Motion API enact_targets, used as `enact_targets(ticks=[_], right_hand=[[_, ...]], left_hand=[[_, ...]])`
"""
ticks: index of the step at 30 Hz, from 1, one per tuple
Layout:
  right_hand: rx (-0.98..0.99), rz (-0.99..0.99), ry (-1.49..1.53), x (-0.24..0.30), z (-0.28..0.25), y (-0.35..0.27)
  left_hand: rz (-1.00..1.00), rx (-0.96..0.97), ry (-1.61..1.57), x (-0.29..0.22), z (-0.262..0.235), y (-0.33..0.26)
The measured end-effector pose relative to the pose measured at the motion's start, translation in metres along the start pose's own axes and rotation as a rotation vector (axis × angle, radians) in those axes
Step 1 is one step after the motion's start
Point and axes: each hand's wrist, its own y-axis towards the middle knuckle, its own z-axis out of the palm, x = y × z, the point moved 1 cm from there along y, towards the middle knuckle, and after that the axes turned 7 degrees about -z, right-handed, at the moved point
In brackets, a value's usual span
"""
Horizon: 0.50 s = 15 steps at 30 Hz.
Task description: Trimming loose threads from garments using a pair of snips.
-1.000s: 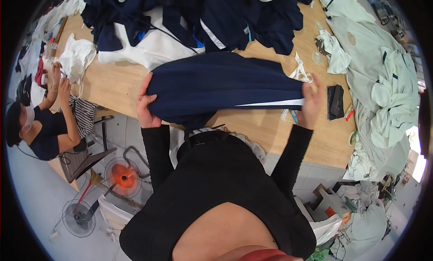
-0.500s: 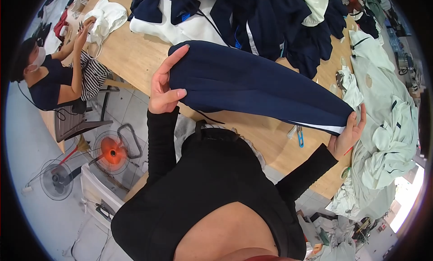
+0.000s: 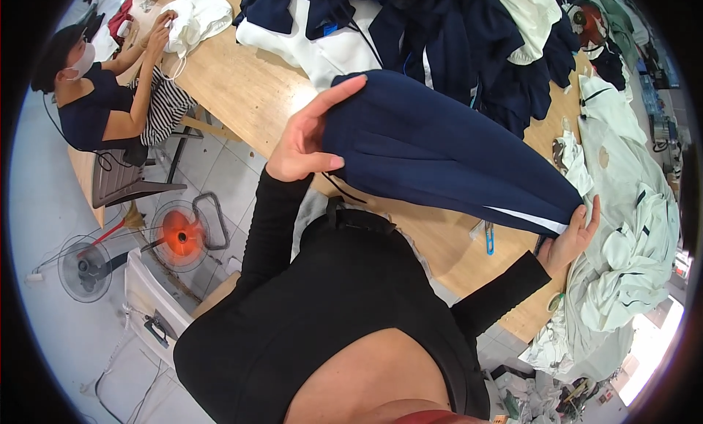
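A navy garment piece (image 3: 439,149) with a white stripe along its lower right edge is stretched between my hands above the table. My left hand (image 3: 304,142) holds its wide end, thumb and index finger spread along the edge; the other fingers are partly hidden. At the narrow end, my right hand (image 3: 571,237) grips the cloth beside the white stripe, some fingertips raised. A dark cord (image 3: 344,190) hangs under the garment near my left hand. Blue-handled thread snips (image 3: 490,238) lie on the table below the cloth.
The wooden table (image 3: 249,87) bears a navy and white garment heap (image 3: 454,36) at the far side. Pale clothes (image 3: 630,226) are piled at right. A masked co-worker (image 3: 102,102) sits at left, handling white cloth (image 3: 198,21). Fans, including one orange-centred fan (image 3: 179,237), stand lower left.
My left hand has moved right, closer to my right hand, and the garment sags and folds more between them. The whole view has shifted slightly.
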Motion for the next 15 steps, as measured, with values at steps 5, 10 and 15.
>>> enact_targets(ticks=[5,10,15], right_hand=[[0.164,-0.227,-0.97,-0.038,-0.002,-0.005],[0.465,-0.06,-0.38,0.014,0.095,-0.084],[0.657,0.02,-0.189,0.023,0.184,-0.124]], left_hand=[[-0.08,0.051,0.038,0.005,0.012,0.012],[-0.089,0.052,0.317,0.034,0.022,0.017],[-0.304,0.303,0.238,0.013,0.083,0.03]])
